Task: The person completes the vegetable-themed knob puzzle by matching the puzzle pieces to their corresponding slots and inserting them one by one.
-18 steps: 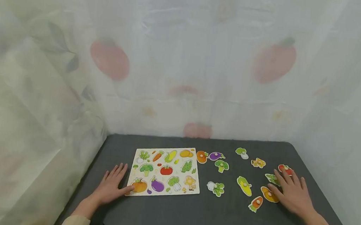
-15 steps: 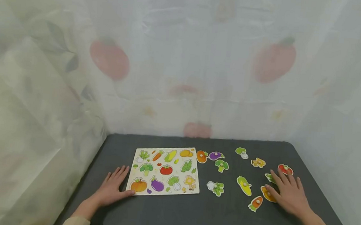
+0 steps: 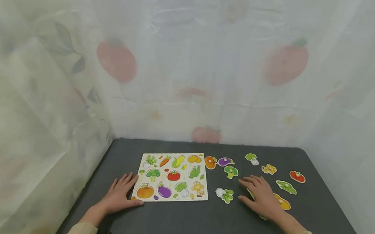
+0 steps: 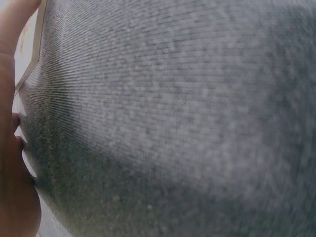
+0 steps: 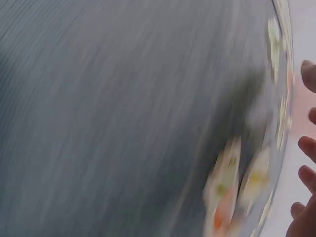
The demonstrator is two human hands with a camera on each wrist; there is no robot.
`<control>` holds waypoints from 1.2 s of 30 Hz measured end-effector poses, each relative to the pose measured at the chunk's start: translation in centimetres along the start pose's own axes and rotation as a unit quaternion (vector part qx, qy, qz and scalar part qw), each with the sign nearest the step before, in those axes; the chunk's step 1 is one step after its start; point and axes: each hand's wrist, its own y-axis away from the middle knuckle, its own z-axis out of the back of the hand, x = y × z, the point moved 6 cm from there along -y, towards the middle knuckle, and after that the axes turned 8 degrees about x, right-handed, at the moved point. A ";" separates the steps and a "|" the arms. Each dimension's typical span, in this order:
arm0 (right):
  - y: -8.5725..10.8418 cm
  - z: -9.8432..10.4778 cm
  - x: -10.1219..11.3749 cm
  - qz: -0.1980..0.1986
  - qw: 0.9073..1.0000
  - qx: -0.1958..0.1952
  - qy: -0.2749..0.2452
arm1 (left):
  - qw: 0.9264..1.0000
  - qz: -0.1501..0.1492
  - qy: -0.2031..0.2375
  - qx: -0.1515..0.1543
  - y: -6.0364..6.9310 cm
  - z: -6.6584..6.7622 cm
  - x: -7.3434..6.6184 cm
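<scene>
The board (image 3: 185, 173), lower centre, bears printed vegetables (image 3: 173, 175) — my left hand (image 3: 117, 196) spread at its edge, my right hand (image 3: 260, 197) spread over bright pieces (image 3: 284, 203).

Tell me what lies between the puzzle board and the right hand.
In the head view, one white-rooted, green-leaved piece lies between the puzzle board and the right hand, touching neither; the broccoli piece sits farther back.

Remotely, I observed a dark, ribbed tabletop (image 3: 179, 224) screened off like a booth; pale sheets (image 3: 165, 56), printed with red fruit (image 3: 116, 62) and grey leaves (image 3: 65, 37), enclosed its back and both sides; home or lab, I could not tell.
</scene>
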 end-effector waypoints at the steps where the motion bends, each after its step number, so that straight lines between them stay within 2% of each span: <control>1: -0.5 -0.4 0.6 0.002 1.000 0.003 -0.009 | 1.000 0.001 -0.001 0.000 0.0 0.0 0.0; 5: -2.2 -1.5 2.6 -0.006 0.999 0.002 -0.041 | 1.000 0.001 -0.002 -0.007 -0.1 0.1 0.0; 9: -3.4 -2.3 3.8 -0.032 0.998 -0.003 -0.047 | 1.000 0.008 -0.003 -0.014 -0.1 0.1 -0.1; 16: -3.8 -3.1 4.1 -0.073 0.997 -0.001 -0.037 | 1.000 0.015 -0.007 -0.018 0.2 0.7 -0.9; 24: -4.3 -3.7 4.0 -0.101 0.995 0.008 -0.025 | 1.000 0.024 0.005 -0.013 0.3 0.8 -0.4; 29: -4.3 -3.5 4.1 -0.094 0.995 0.001 -0.020 | 0.999 0.029 0.011 -0.003 0.3 0.7 -0.4; 36: -4.3 -2.8 4.2 -0.040 0.998 -0.011 -0.041 | 1.000 0.024 0.019 -0.002 0.6 0.9 -0.7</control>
